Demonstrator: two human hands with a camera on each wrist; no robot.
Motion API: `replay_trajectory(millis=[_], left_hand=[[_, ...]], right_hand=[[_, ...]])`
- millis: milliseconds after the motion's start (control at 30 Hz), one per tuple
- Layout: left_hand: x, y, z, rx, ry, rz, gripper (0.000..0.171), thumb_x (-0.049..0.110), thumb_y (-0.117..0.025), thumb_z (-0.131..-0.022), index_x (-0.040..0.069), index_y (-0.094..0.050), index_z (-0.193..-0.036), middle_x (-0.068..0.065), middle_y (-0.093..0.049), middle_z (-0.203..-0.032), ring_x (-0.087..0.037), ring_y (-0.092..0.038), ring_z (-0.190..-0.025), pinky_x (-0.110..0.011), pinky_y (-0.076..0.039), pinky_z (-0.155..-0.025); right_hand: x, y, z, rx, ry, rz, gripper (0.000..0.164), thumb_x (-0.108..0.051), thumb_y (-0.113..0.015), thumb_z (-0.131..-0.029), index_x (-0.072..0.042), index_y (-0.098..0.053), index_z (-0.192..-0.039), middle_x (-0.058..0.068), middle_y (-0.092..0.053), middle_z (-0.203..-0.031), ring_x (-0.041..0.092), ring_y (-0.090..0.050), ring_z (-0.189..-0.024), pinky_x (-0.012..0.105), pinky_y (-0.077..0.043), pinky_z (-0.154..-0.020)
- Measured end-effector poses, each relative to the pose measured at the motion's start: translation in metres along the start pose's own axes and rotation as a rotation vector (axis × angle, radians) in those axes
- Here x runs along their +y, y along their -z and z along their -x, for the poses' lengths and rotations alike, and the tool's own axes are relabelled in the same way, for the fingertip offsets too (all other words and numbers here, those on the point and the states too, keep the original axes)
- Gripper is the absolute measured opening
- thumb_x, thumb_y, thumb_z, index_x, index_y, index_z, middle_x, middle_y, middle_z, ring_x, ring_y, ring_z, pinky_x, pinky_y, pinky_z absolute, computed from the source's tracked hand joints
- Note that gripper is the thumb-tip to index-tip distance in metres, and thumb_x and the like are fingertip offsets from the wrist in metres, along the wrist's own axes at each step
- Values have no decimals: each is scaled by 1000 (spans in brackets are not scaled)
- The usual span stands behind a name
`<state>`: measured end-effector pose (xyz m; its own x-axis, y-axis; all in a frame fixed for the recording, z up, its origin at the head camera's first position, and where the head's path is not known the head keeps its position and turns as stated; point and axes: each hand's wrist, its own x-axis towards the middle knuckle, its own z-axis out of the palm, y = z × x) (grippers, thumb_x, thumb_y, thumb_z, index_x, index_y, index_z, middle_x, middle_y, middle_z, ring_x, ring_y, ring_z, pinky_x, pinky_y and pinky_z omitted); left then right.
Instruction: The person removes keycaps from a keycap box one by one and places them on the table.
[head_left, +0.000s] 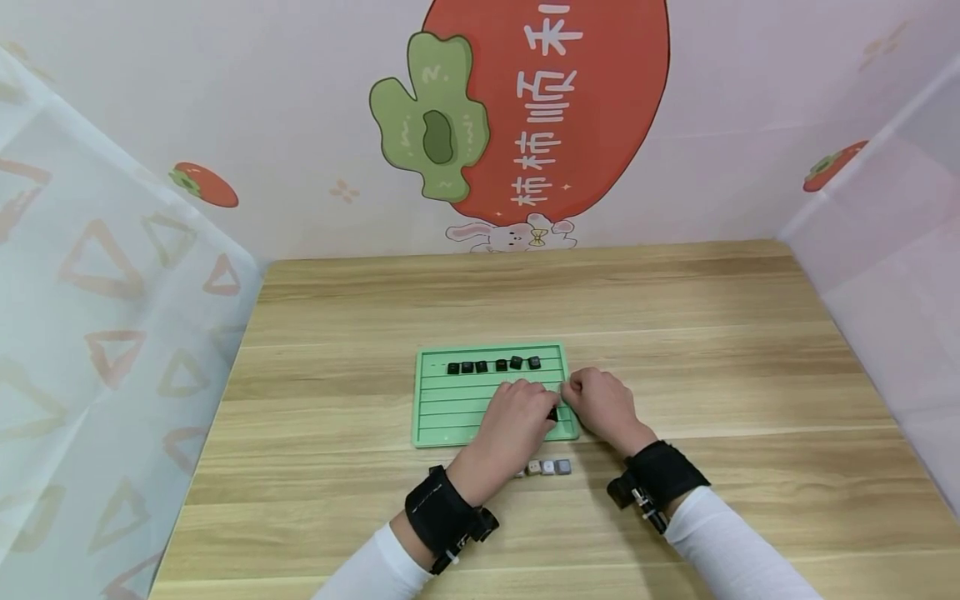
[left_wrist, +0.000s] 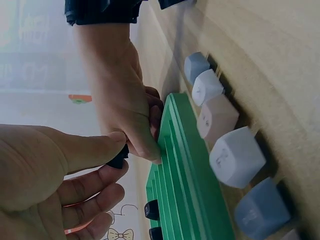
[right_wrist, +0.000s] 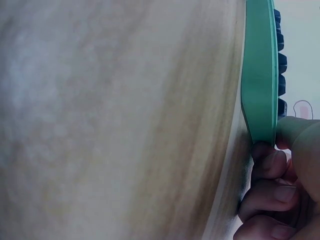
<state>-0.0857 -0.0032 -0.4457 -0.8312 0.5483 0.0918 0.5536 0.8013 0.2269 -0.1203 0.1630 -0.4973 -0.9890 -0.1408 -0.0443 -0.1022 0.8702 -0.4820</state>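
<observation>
My left hand (head_left: 516,421) is over the right part of a green grooved board (head_left: 453,421), pinching a black keycap (left_wrist: 118,159) between thumb and fingers. In the left wrist view that keycap is held above the board's surface. My right hand (head_left: 602,406) grips the board's right edge; in the right wrist view the thumb lies at the upper rim and the curled fingers (right_wrist: 270,195) sit against the corner and side. Several black keycaps (head_left: 482,367) stand in a row along the board's far groove, some slightly turned.
In front of the board, a row of grey, white and beige keycaps (head_left: 548,467) lies on the wooden table (head_left: 315,375), partly hidden by my left forearm. A printed backdrop (head_left: 300,108) rises behind the table, with pale sheets at both sides.
</observation>
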Motion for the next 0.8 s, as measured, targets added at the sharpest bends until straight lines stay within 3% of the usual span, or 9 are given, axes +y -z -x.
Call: replay_trajectory(millis=[233,800], left_hand=[[3,-3,5,-9,-14,-35,14,31,-72,-79,22,-72,-90,7,-62,-80,-13,-56,-78,-27,-38,-65],[16,-5,18,-18,-68,-23,16,32,-72,-79,23,-71,-92,9,-61,-83,-10,-52,-76,-25,-37,-66]], right_hand=[[-1,0,0,-1,-9,0,43,-22,-54,-88,-15,-33,-51,-6,-23,-49,12,-24,-44,26,-18,-43],[-1,-1,-1,1,-27,13,42,-22,-54,-87,-15,-35,-51,-6,-26,-48,12,-29,-44,27,-20,-42]])
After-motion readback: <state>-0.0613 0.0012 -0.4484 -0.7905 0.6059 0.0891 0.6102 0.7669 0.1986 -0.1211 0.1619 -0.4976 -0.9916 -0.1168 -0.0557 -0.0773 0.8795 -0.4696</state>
